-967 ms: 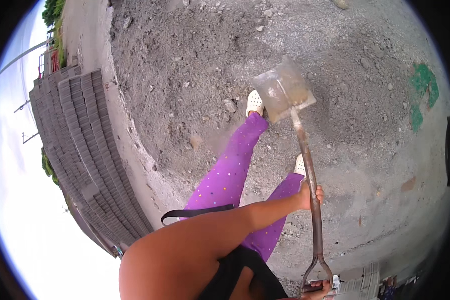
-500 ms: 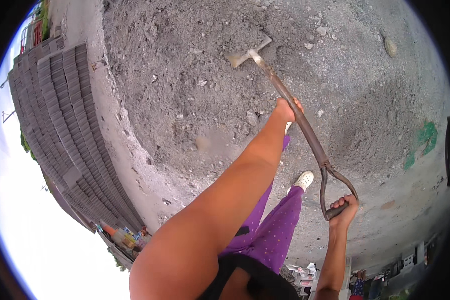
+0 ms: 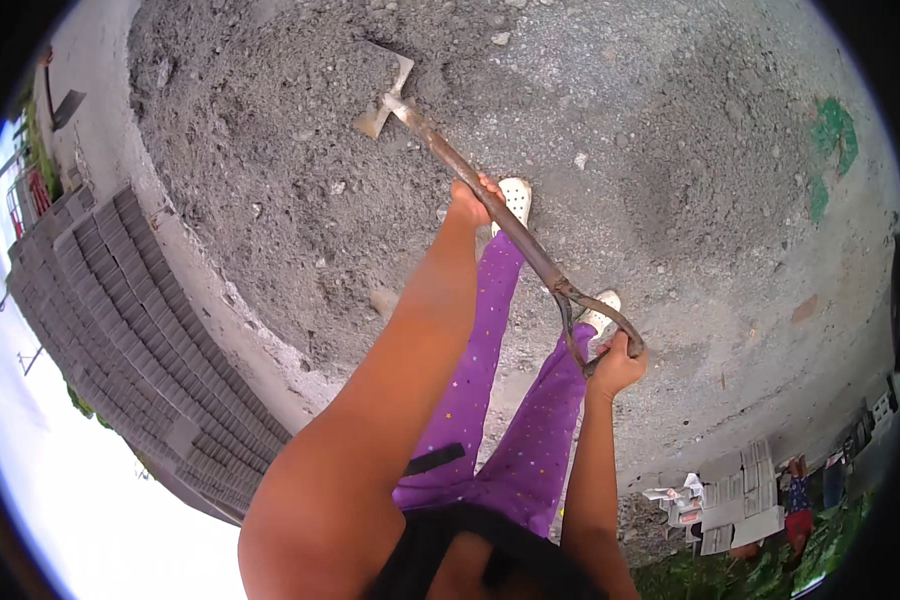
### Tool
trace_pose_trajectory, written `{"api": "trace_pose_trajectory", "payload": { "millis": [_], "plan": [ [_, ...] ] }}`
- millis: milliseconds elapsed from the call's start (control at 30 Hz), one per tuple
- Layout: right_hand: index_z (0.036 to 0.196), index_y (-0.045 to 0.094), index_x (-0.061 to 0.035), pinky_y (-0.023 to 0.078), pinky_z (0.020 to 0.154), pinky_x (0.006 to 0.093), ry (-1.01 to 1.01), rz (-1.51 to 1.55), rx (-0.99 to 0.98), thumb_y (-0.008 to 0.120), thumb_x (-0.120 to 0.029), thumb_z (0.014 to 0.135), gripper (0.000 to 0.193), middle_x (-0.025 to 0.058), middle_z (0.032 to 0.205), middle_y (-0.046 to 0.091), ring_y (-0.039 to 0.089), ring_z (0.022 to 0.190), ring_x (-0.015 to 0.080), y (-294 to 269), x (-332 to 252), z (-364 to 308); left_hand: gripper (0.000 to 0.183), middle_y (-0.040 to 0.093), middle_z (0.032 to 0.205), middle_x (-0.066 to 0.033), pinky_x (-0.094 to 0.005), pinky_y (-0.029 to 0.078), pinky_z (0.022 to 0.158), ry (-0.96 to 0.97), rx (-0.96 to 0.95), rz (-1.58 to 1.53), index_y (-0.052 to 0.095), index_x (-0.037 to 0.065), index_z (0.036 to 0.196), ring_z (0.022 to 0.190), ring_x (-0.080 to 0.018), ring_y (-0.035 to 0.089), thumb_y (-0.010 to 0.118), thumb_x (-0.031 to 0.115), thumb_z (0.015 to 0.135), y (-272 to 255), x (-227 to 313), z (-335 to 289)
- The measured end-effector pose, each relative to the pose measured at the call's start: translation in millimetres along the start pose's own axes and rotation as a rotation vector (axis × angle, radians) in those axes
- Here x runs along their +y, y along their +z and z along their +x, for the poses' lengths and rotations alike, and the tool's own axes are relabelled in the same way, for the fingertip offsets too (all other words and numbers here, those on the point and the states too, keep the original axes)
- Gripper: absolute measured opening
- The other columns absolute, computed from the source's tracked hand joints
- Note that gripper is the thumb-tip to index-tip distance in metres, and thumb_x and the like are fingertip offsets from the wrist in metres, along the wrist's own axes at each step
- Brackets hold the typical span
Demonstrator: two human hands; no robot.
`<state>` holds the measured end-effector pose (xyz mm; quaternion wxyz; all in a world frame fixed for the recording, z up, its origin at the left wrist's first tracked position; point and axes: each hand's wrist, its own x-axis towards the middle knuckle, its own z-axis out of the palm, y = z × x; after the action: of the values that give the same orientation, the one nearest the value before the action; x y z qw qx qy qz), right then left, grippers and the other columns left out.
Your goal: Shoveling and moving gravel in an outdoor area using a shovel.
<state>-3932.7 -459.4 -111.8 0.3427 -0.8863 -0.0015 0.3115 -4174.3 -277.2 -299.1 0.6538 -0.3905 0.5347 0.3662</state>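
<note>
A shovel [image 3: 525, 244] with a brown, worn shaft slants across the middle of the view. My left hand [image 3: 473, 203] is closed around the lower shaft, in front of one white clog. My right hand [image 3: 618, 368] grips the looped handle at the shaft's upper end, near the other clog. The metal blade [image 3: 378, 122] rests in the loose grey gravel [image 3: 280, 130] at the far side. Gravel hides part of the blade.
Long rows of stacked grey blocks [image 3: 160, 320] stand at the left, beyond the gravel's pale edge. A dark flat blade [image 3: 68, 108] on a handle shows at the far left. A person [image 3: 800, 510] and pale blocks [image 3: 745, 490] are at lower right. A green patch [image 3: 832, 140] marks the ground.
The view has shifted. In the picture, both hands and the shovel sit farther left and higher, with the right hand closer to my legs. Both hands keep their hold.
</note>
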Motion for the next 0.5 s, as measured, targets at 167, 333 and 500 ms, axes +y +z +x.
{"api": "trace_pose_trajectory", "payload": {
  "millis": [167,333,500],
  "plan": [
    [0.083,0.053,0.0041,0.041,0.041,0.0247,0.008,0.002,0.143,0.06,-0.006,0.078,0.013,0.0053,0.065,0.055,0.049,0.045,0.0101,-94,82,16,0.032,0.04,0.051,0.0026,-0.0311,0.037,0.047,0.029,0.068,0.186,0.039,0.015,0.063,0.043,-0.0128,0.041,0.025,0.033,0.086,-31,-98,-25],
    [0.085,0.054,0.0048,0.043,0.038,0.0266,0.067,-0.036,0.25,0.061,-0.009,0.077,0.017,0.0061,0.063,0.055,0.051,0.044,0.0123,-191,145,24,0.032,0.04,0.051,0.0018,-0.0317,0.037,0.047,0.025,-0.009,0.292,0.039,0.016,0.064,0.044,-0.0137,0.04,0.025,0.034,0.085,-72,-198,-55],
    [0.083,0.053,0.003,0.039,0.034,0.0269,0.35,0.108,0.234,0.06,-0.011,0.077,0.017,0.0065,0.055,0.051,0.047,0.037,0.014,-299,204,36,0.031,0.039,0.051,0.0011,-0.0326,0.039,0.05,0.087,-0.013,0.495,0.041,0.015,0.065,0.046,-0.0142,0.041,0.026,0.035,0.085,-108,-310,-67]
  ]
}}
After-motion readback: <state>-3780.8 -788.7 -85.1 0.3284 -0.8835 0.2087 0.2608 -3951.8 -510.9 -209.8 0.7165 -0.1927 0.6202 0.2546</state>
